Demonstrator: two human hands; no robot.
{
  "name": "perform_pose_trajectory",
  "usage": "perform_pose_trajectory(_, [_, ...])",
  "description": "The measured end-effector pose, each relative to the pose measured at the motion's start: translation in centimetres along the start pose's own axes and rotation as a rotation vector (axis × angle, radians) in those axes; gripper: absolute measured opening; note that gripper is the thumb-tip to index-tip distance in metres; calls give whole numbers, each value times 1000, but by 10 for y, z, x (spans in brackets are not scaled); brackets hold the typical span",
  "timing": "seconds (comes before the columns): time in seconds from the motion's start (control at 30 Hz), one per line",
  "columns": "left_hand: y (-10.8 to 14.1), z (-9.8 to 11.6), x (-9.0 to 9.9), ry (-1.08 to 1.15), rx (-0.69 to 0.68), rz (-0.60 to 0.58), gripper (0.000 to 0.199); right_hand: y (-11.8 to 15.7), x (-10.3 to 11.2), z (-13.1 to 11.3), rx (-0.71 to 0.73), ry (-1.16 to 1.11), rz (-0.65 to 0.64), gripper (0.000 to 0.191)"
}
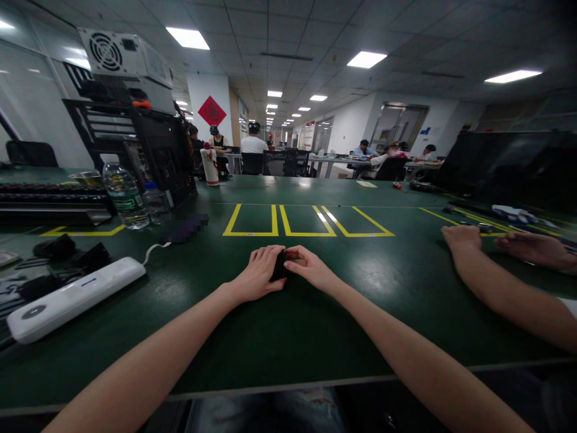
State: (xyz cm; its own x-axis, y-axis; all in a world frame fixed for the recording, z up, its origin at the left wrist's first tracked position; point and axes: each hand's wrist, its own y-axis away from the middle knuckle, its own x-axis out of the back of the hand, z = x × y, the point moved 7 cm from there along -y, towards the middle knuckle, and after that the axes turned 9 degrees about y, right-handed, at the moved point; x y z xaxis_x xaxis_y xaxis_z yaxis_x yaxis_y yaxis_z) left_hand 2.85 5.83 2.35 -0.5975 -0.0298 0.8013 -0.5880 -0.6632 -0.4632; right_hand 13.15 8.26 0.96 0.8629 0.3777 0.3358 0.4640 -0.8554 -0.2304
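A small black object is held between my two hands, low over the green tabletop. My left hand curls around its left side, fingers over the top and thumb along the near edge. Against its right side, the bent fingertips of my right hand press on it. Most of the object is hidden by my fingers, so its kind cannot be made out. Just beyond my hands, yellow tape outlines mark the table.
Left of me lie a white power strip, black blocky parts, a water bottle and an open computer case. At right, another person's forearms rest on the table near a dark monitor.
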Motion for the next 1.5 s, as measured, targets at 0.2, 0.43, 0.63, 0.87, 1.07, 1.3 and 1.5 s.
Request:
perform_pose_trajectory(0.2, [1, 0, 1, 1, 6, -9, 61, 2, -2, 0, 29, -11, -30, 28])
perform_pose_trajectory(0.43, [0, 1, 2, 14, 2, -7, 60, 1, 0, -2, 36, 0, 21, 21])
perform_pose_trajectory(0.63, [0, 1, 1, -4, -3, 1, 60, 1, -1, 3, -13, -27, -17, 28])
perform_pose_trajectory(0.87, [0, 1, 1, -5, -1, 4, 59, 2, 0, 0, 36, -2, -3, 25])
perform_pose_trajectory(1.07, [0, 3, 3, 3, 8, -16, 60, 0, 0, 4, 16, -10, 31, 23])
perform_pose_trajectory(1.3, [0, 1, 2, 6, 13, -15, 60, 2, -1, 6, -6, 0, -45, 30])
perform_pose_trajectory(1.5, [0, 0, 1, -3, 11, -6, 61, 3, -1, 1, 26, -7, -19, 25])
